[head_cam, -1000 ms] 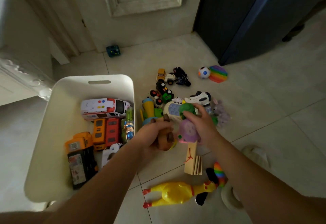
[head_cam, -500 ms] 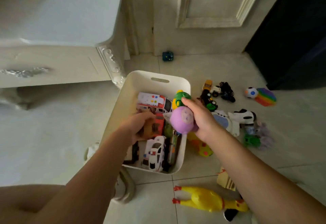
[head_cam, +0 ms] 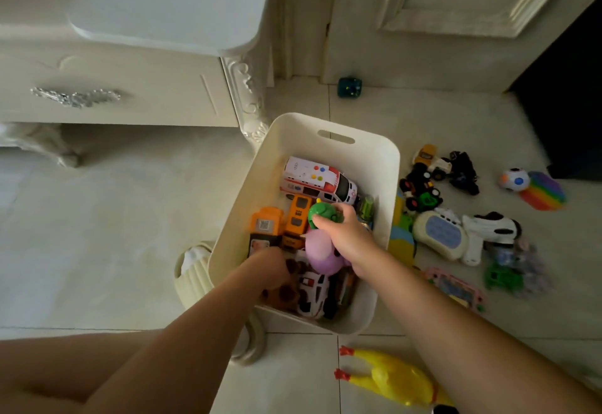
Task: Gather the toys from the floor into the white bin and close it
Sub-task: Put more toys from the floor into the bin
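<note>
The white bin [head_cam: 374,159] stands open on the floor with toy vehicles inside, among them a white ambulance [head_cam: 317,180] and orange trucks [head_cam: 286,224]. Over its middle, my right hand [head_cam: 345,234] grips a green toy [head_cam: 321,215] and a purple pig toy [head_cam: 321,255]. My left hand [head_cam: 272,270] reaches down into the near left of the bin and holds a brown toy [head_cam: 285,293]. More toys lie on the floor to the right: small cars [head_cam: 423,182], a white and blue toy [head_cam: 441,234], a rainbow pad [head_cam: 544,192], a ball [head_cam: 514,179].
A yellow rubber chicken [head_cam: 394,378] lies on the tiles near me. A white dresser [head_cam: 130,81] stands to the left, a door [head_cam: 439,16] behind. A small teal cube [head_cam: 349,87] sits by the door. A cream slipper [head_cam: 192,270] lies left of the bin.
Both hands carried their toys left from the floor pile to over the bin and have now dropped lower into it. My view turned left towards the dresser.
</note>
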{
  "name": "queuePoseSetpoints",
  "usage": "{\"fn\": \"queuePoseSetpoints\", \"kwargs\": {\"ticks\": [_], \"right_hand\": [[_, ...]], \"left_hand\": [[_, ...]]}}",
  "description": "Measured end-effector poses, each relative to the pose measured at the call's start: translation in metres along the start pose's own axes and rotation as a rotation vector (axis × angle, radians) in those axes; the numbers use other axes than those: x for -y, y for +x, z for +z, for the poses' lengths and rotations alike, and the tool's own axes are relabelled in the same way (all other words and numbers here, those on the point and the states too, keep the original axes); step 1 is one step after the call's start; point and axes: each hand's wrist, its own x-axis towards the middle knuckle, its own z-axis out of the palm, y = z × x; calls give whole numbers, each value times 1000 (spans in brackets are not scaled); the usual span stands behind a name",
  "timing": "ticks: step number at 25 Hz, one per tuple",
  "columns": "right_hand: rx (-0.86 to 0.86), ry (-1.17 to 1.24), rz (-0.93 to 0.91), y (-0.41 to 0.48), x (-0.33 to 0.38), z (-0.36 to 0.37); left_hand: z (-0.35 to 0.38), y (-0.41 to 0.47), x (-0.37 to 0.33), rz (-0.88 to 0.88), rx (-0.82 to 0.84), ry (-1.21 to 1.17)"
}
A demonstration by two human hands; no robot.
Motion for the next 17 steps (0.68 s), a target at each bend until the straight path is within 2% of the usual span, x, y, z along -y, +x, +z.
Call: {"fn": "queuePoseSetpoints", "kwargs": {"ticks": [2,5,9,12,15,17], "right_hand": [[25,-71,4,4,1,-2],[43,-153,-11,14,-6,4],[91,-377,-67,31,-11,23],[181,-713,-104,43,-7,38],[267,-997,-18,48,-4,48],[281,-1133,-5,49,-2,50]], "left_hand": [[5,5,1,-24,-76,193],[9,9,9,-93,-169,238],[6,13,20,-105,-221,-53],[-7,12,29,-131,-317,-269],[-12,8,26,-98,-377,-342],[-9,9,21,-7,-344,-321]]}}
